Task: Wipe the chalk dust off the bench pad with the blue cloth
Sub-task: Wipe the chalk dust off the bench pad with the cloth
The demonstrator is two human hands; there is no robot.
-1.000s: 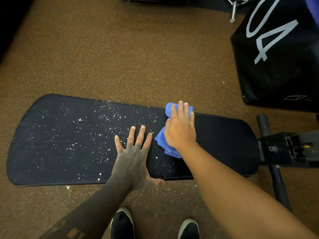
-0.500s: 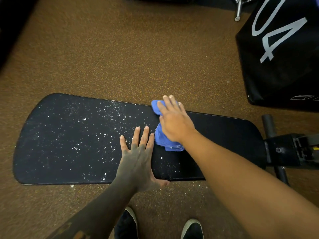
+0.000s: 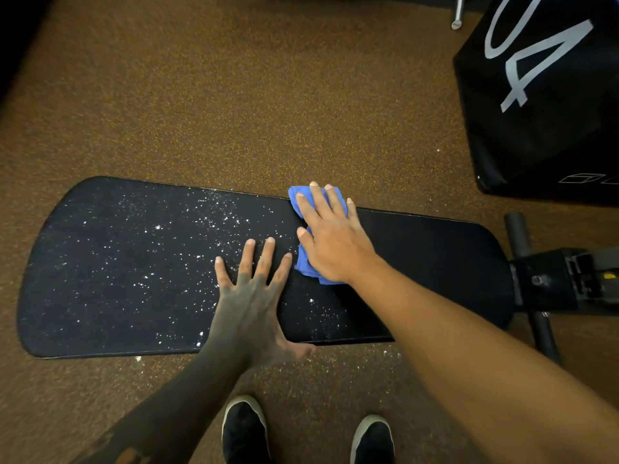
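The right hand point(image 3: 331, 244) lies flat with fingers spread on top of the blue cloth point(image 3: 306, 266), pressing it against the bench pad point(image 3: 435, 262) near the pad's far edge, about midway along its length; it presses rather than grips. The left hand point(image 3: 251, 296) is open too, palm down and fingers splayed on the pad just beside the cloth, its thumb hanging over the near edge. White chalk dust point(image 3: 160, 249) speckles the pad to the left of the hands, while the stretch to the right of the cloth looks dark and clean. Some specks lie on the brown floor point(image 3: 234, 112) below the near edge. Two black shoes point(image 3: 244, 430) show at the bottom, and a black box point(image 3: 552, 128) with white numerals stands at the upper right.
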